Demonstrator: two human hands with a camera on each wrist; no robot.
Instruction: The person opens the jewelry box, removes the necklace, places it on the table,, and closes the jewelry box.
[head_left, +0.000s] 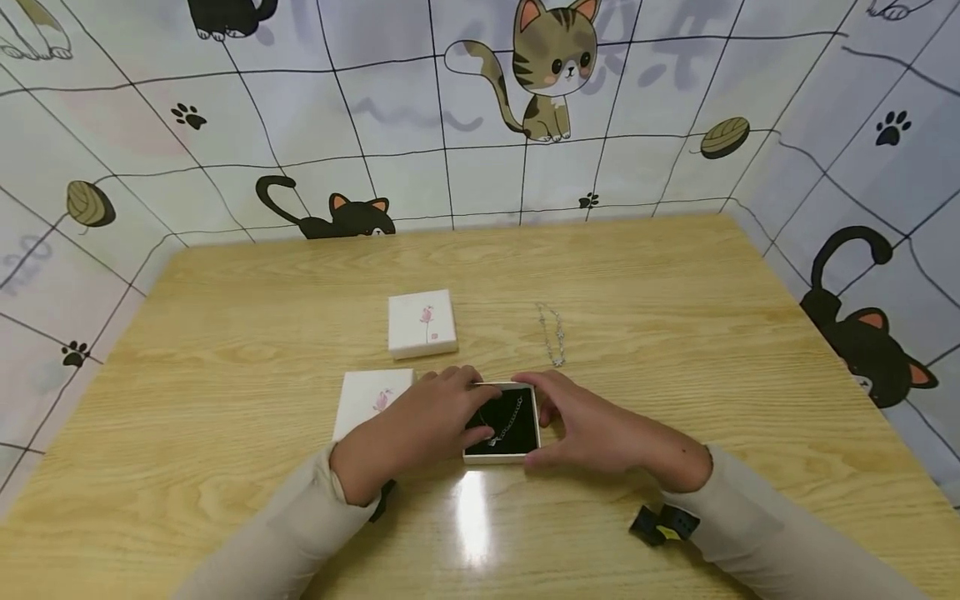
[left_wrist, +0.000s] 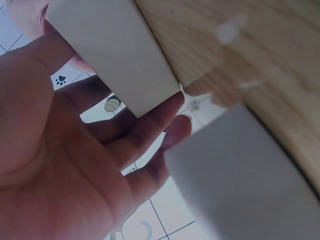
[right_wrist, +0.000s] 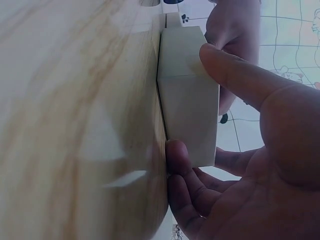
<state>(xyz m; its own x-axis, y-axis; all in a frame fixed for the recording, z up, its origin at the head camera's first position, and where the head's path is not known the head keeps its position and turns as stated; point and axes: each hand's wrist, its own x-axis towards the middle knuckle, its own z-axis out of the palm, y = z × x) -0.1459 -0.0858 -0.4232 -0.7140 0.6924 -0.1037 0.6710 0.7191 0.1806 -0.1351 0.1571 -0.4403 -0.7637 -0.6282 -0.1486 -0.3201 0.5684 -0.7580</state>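
Observation:
A small open white jewelry box [head_left: 502, 458] with a black lining [head_left: 517, 433] sits on the table, a thin silver chain bracelet [head_left: 512, 423] lying on the lining. Over the box's left side reaches my left hand [head_left: 427, 421], its thumb and forefinger apart on the lining beside the chain. My right hand [head_left: 588, 425] holds the box at its right end, thumb at the near corner and fingers at the far one. In the right wrist view, the thumb and fingers of that hand [right_wrist: 295, 145] bracket the box wall [right_wrist: 192, 120].
A white lid with a pink flower [head_left: 367, 400] lies left of the box, partly behind the left hand. Farther back are another white flower-printed box [head_left: 422, 325] and a second silver bracelet [head_left: 558, 333]. Cat-patterned cloth [head_left: 405, 108] walls the wooden table [head_left: 225, 333].

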